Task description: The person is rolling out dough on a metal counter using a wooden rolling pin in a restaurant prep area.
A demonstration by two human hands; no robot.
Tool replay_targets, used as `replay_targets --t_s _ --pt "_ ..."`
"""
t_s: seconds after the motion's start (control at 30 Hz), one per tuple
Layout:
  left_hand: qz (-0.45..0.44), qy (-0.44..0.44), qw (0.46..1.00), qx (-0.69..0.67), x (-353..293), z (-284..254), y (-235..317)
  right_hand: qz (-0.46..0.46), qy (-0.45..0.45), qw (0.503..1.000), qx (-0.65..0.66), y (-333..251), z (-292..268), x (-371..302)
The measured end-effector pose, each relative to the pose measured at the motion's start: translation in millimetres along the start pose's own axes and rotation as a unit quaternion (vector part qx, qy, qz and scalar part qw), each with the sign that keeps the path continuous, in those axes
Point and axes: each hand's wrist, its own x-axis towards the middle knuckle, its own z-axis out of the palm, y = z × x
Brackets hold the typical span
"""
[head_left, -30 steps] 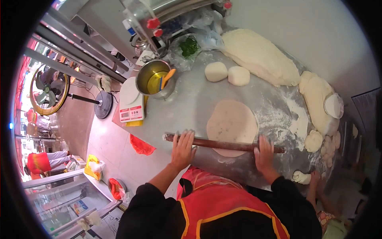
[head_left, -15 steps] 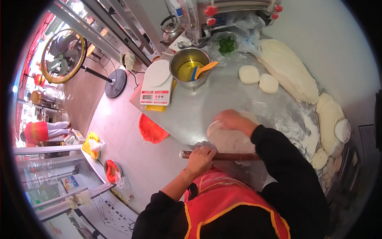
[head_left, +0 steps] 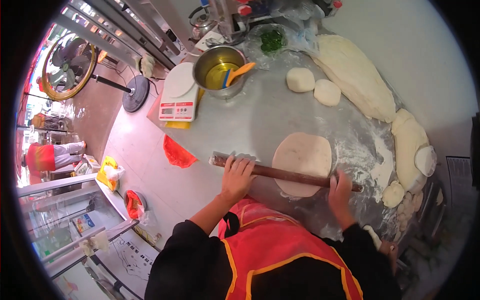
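A dark brown wooden rolling pin (head_left: 285, 174) lies slantwise across the near part of a flat, rounded sheet of dough (head_left: 303, 150) on the metal worktop (head_left: 235, 137). My left hand (head_left: 237, 176) grips the pin near its left end, beyond the edge of the dough. Close to the other end, my right hand (head_left: 340, 192) is on the pin, its fingers bent over the wood just past the dough's right edge. The sheet reaches out on both sides of the pin.
Two dough balls (head_left: 327, 93) sit beyond the sheet, beside a long dough mass (head_left: 357, 75). An oil pot (head_left: 210, 75) with an orange brush (head_left: 241, 71) stands by a white scale (head_left: 177, 100). Loose flour (head_left: 372, 155) covers the right side. Another person's hand (head_left: 389, 249) shows lower right.
My right hand has left the dough's far edge and come back onto the pin's right end. The pin now slants across the sheet, and the whole view has shifted slightly.
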Motion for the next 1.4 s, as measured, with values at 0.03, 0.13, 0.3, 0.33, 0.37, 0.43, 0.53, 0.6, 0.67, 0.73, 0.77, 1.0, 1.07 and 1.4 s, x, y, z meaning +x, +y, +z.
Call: replay_targets --t_s 0.03,0.13,0.3,0.33,0.37,0.43,0.53,0.6,0.67,0.73,0.77,1.0,1.07,1.4 --pt "-0.02 0.041 0.999 0.007 2.3 11.7 3.8 0.006 0.0 1.0 -0.003 3.8 -4.2 -16.8" --pt "-0.028 0.039 0.999 0.003 43.6 21.3 1.5 0.018 -0.038 0.986 -0.163 6.9 -3.4 -25.9" --pt "0.006 0.09 0.99 0.108 196.2 6.9 -12.6 0.039 0.045 0.983 -0.171 40.2 13.7 128.5" --pt "0.012 0.113 0.986 0.121 220.5 5.8 -16.8 0.047 0.078 0.982 -0.163 44.2 17.3 151.1" --pt "0.021 0.118 0.986 0.117 242.6 7.5 -16.8 0.052 0.085 0.981 -0.169 50.3 15.6 166.5" --pt "0.026 0.165 0.979 0.114 266.6 3.3 -16.3 0.007 0.103 0.983 -0.154 54.1 14.2 187.1" --pt "0.003 0.08 0.991 0.11 179.5 11.4 -9.6 -0.016 0.027 0.994 -0.105 38.7 14.1 100.4" --pt "0.005 0.034 0.998 0.047 99.4 21.2 -7.7 0.003 0.001 0.994 -0.111 18.3 7.6 18.2" --pt "0.02 0.036 0.999 -0.016 13.8 31.5 -10.3 -0.011 0.0 0.998 -0.067 -1.4 -5.7 -26.4" --pt "-0.006 -0.028 0.999 0.02 37.0 26.5 -29.2 -0.009 -0.067 0.997 -0.024 -10.5 -20.6 -37.1" --pt "-0.016 -0.097 0.994 0.047 57.5 22.4 -31.3 0.004 -0.041 0.996 -0.077 30.1 -2.8 -31.4" --pt "0.013 0.025 0.999 0.046 50.4 6.6 -16.7 0.019 -0.036 0.992 -0.123 8.8 -2.3 -32.4" --pt "0.027 0.047 0.998 0.019 -0.5 5.9 -11.3 0.042 -0.07 0.99 -0.115 -9.3 -8.3 -80.4" --pt "-0.078 -0.008 0.997 -0.016 -74.4 -0.8 -14.4 -0.197 -0.153 0.968 -0.017 7.9 -40.8 9.5"
